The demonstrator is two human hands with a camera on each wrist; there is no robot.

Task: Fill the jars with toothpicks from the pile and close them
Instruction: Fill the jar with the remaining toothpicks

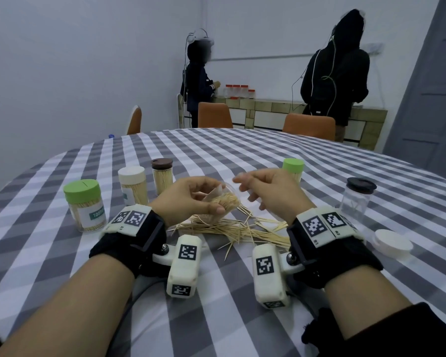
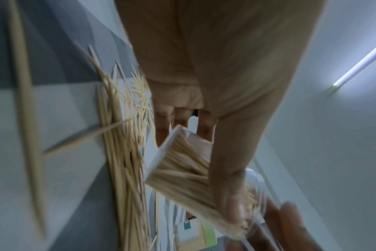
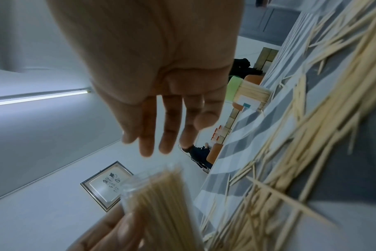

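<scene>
My left hand [image 1: 198,195] grips a clear open jar [image 1: 223,199] packed with toothpicks, tilted with its mouth toward my right hand. The same jar [image 2: 182,171] shows under my thumb in the left wrist view, and blurred [image 3: 161,203] in the right wrist view. My right hand [image 1: 263,189] hovers just right of the jar's mouth, fingers relaxed and straight [image 3: 161,129], holding nothing. A loose toothpick pile [image 1: 232,229] lies on the checked cloth below both hands. A white lid [image 1: 393,243] lies at the right.
Closed filled jars stand behind: green-lidded [image 1: 84,204], white-lidded [image 1: 133,185], brown-lidded [image 1: 162,177], another green-lidded [image 1: 292,168]. An empty clear jar with a dark lid [image 1: 358,197] stands at the right. Orange chairs [image 1: 214,115] and two people [image 1: 335,70] are beyond the table.
</scene>
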